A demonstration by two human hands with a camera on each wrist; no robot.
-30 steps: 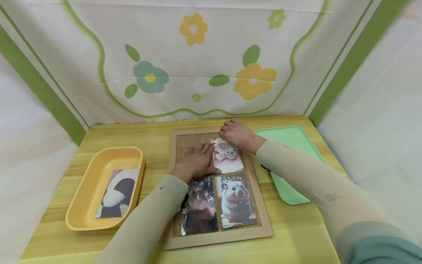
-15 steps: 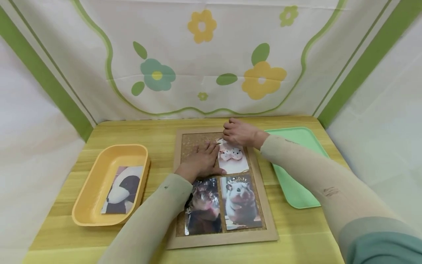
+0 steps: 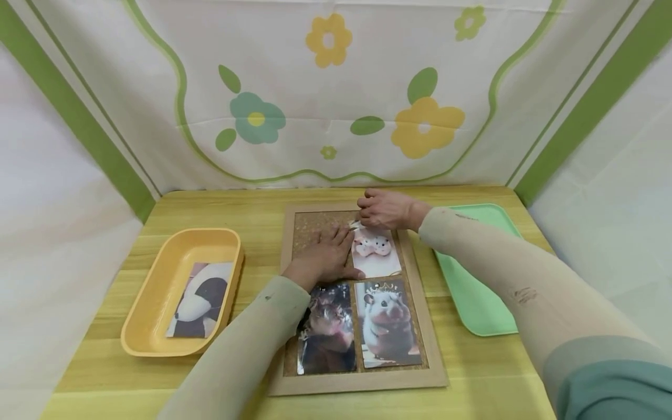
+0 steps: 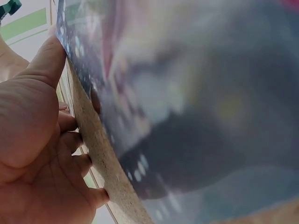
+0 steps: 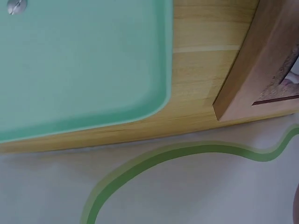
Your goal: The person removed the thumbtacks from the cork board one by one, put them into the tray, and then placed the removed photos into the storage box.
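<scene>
A wood-framed corkboard point(image 3: 367, 383) lies on the table. My left hand point(image 3: 325, 254) rests flat on it, fingers spread, its fingertips and thumb touching the left side of a photo of a pale, spotted-cheeked animal point(image 3: 375, 259). At that photo's top edge, my right hand point(image 3: 385, 210) is bent down with curled fingers; its fingertips and whatever they pinch are hidden. Below lie a dark animal photo point(image 3: 328, 350) and a white hamster photo point(image 3: 391, 332), which has a small silver pin point(image 3: 377, 286) at its top.
At left stands a yellow-orange bin point(image 3: 144, 321) with a panda-like picture point(image 3: 202, 300) inside. A green tray point(image 3: 485, 303) sits at right, partly under my right forearm; the right wrist view shows a silver pin point(image 5: 17, 6) in it. A flowered curtain point(image 3: 310, 134) hangs behind the table.
The head view has shifted slightly, so everything sits a little further right. Both hands keep their places on the photo; the right hand has turned slightly and its fingers stay curled.
</scene>
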